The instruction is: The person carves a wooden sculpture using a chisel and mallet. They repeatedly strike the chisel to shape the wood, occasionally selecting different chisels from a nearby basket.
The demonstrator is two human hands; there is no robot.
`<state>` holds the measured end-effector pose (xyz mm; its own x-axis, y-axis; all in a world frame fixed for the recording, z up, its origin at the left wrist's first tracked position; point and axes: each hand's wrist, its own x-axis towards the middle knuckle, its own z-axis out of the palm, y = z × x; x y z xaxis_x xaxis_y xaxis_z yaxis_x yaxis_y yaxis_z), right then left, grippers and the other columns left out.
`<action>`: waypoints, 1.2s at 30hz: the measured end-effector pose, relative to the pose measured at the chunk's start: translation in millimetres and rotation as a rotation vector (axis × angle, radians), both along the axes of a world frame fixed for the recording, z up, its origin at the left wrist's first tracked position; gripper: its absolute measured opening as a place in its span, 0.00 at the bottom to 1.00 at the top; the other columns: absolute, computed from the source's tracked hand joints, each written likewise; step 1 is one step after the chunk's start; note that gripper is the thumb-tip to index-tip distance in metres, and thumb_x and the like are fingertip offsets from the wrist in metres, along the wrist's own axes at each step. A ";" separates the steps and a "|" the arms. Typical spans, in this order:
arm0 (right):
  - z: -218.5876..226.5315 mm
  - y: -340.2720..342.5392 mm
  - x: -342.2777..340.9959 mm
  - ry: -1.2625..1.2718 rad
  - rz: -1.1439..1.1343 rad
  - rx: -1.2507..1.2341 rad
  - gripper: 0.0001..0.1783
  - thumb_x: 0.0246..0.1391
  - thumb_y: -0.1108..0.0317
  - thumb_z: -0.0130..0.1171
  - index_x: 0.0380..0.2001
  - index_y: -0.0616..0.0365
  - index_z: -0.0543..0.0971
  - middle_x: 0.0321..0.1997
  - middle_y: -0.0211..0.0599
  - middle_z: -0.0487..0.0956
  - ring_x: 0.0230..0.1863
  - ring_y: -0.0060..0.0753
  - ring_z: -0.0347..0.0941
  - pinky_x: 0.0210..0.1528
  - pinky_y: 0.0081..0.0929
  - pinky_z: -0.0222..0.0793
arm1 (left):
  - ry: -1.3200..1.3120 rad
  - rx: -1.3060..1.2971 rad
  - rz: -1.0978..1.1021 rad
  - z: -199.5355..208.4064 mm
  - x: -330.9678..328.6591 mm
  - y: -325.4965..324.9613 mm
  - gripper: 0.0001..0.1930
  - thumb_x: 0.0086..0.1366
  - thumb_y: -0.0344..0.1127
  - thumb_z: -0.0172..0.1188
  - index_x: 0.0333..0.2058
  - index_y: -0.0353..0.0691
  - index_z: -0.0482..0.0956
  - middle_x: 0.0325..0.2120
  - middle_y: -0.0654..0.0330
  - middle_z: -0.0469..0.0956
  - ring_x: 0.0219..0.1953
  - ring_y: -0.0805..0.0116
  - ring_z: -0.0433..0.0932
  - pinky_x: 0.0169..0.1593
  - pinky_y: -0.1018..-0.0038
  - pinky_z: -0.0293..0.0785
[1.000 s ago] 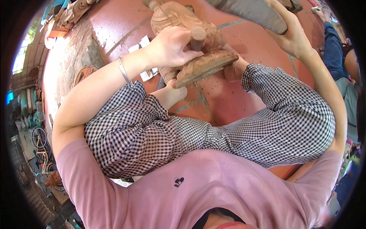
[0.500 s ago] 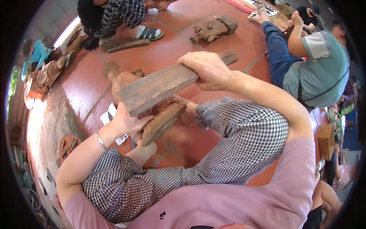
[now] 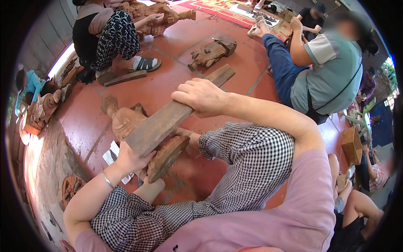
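Note:
My right hand wraps round the narrower part of a flat wooden mallet, whose broad end slants down to the left. My left hand is right at that broad end, its fingers curled and partly hidden beneath it; what they hold cannot be made out. Below the mallet lies a carved wooden figure, head pointing away from me and thick base towards me. My bare feet are on either side of its base.
A carved wood piece lies on the red tile floor ahead. Another person crouches at far left beside a wooden bar; a person in a teal shirt sits at right. White paper lies near my left wrist.
The view has shifted, so the scene sits lower and further left. The mallet's broad end has come down slightly towards my left hand; both hands keep their hold.

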<state>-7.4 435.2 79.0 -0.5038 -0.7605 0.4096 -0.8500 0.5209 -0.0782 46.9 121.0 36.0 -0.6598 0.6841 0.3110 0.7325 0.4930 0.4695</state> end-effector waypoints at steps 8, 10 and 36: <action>-50.6 13.2 -4.1 -0.533 -0.090 0.024 0.17 0.42 0.70 0.62 0.39 0.55 0.72 0.34 0.43 0.78 0.40 0.54 0.76 0.41 0.49 0.70 | -0.054 -0.086 0.021 -0.3 1.0 -7.0 0.11 0.51 0.32 0.70 0.34 0.41 0.80 0.21 0.60 0.79 0.24 0.65 0.80 0.30 0.75 0.75; -62.4 18.0 -1.9 -0.688 -0.188 0.213 0.18 0.41 0.69 0.63 0.39 0.56 0.73 0.37 0.45 0.79 0.42 0.54 0.76 0.43 0.48 0.70 | -0.144 -0.080 0.048 2.9 3.2 -6.2 0.10 0.51 0.32 0.70 0.32 0.41 0.79 0.21 0.60 0.79 0.23 0.67 0.79 0.28 0.75 0.74; -104.9 115.8 3.7 -1.011 -0.693 0.704 0.33 0.38 0.56 0.72 0.52 0.51 0.80 0.48 0.40 0.82 0.49 0.43 0.78 0.49 0.42 0.73 | -0.134 -0.080 0.046 1.0 6.3 -11.0 0.11 0.51 0.36 0.70 0.29 0.45 0.76 0.22 0.59 0.81 0.24 0.59 0.82 0.27 0.69 0.76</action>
<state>-3.7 551.0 -25.8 -0.6977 -0.1323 -0.7041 -0.1440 0.9886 -0.0430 53.2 110.1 37.1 -0.7230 0.6712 0.1637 0.6415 0.5642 0.5198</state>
